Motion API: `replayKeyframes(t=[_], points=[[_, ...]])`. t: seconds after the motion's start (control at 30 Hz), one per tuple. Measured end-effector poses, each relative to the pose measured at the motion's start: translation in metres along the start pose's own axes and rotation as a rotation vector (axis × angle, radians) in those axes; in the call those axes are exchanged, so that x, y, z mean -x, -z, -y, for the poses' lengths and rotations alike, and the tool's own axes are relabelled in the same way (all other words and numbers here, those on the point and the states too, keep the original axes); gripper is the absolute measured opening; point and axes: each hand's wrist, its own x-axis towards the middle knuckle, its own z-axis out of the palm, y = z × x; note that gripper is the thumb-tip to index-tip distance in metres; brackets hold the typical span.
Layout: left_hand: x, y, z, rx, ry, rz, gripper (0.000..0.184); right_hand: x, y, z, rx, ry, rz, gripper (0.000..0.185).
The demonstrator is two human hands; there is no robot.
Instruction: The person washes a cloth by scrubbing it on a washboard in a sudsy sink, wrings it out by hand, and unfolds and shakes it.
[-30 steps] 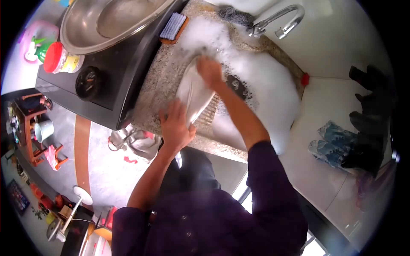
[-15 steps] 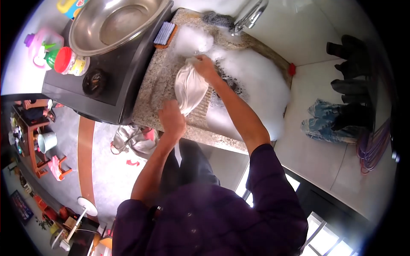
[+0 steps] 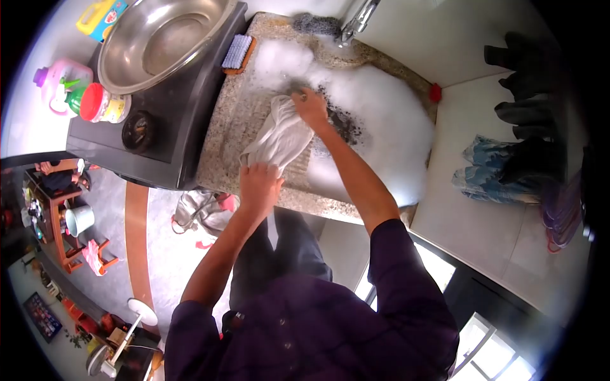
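Note:
A wet, pale cloth lies stretched over the washboard ridges of a speckled stone sink. At its near end my left hand is closed on the fabric, knuckles up, close to the front edge. My right hand grips the far end, beside dark, bubbly water. Thick white suds fill the basin to the right of that hand. More foam sits on the slab beyond the cloth.
A blue-bristled brush rests on the slab's left edge. Left of it, a black counter carries a steel basin, a red-lidded jar and a dark round dish. At the back are a scouring pad and faucet.
My left hand has moved slightly down, from a fist to fingers laid over the cloth. The cloth now lies flatter and wider, and my right hand has shifted slightly nearer.

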Motion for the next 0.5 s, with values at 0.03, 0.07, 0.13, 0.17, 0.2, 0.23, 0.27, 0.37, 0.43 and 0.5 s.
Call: replayKeyframes(t=[0.03, 0.07, 0.13, 0.17, 0.2, 0.23, 0.27, 0.37, 0.43, 0.5], points=[[-0.006, 0.005, 0.002, -0.014, 0.024, -0.125, 0.050, 0.007, -0.006, 0.016, 0.257, 0.088, -0.145, 0.042], [-0.010, 0.009, 0.001, -0.028, 0.042, -0.246, 0.058, 0.021, 0.004, 0.029, 0.302, 0.208, -0.086, 0.042], [-0.015, -0.001, 0.011, 0.012, 0.162, -0.364, 0.083, 0.014, -0.007, 0.027, 0.158, 0.243, -0.021, 0.037], [-0.019, -0.008, 0.016, -0.003, 0.139, -0.341, 0.082, 0.010, -0.010, 0.024, 0.093, 0.268, 0.014, 0.034], [-0.017, -0.013, 0.018, -0.012, 0.122, -0.306, 0.081, 0.013, -0.007, 0.023, 0.035, 0.283, -0.014, 0.031], [-0.010, -0.017, 0.019, -0.019, 0.108, -0.264, 0.080, 0.021, -0.003, 0.022, -0.022, 0.295, -0.036, 0.027], [-0.006, -0.018, 0.024, 0.079, 0.030, -0.219, 0.075, 0.023, 0.002, 0.024, -0.080, 0.313, -0.064, 0.024], [-0.001, -0.016, 0.026, 0.147, -0.049, -0.267, 0.066, 0.071, 0.033, 0.053, -0.100, 0.287, -0.167, 0.015], [0.000, -0.025, 0.023, 0.147, -0.038, -0.347, 0.057, 0.101, 0.034, 0.061, -0.241, 0.781, -0.336, 0.012], [-0.002, -0.030, 0.023, 0.158, -0.040, -0.400, 0.055, 0.117, 0.032, 0.054, -0.179, 0.778, 0.143, 0.017]])
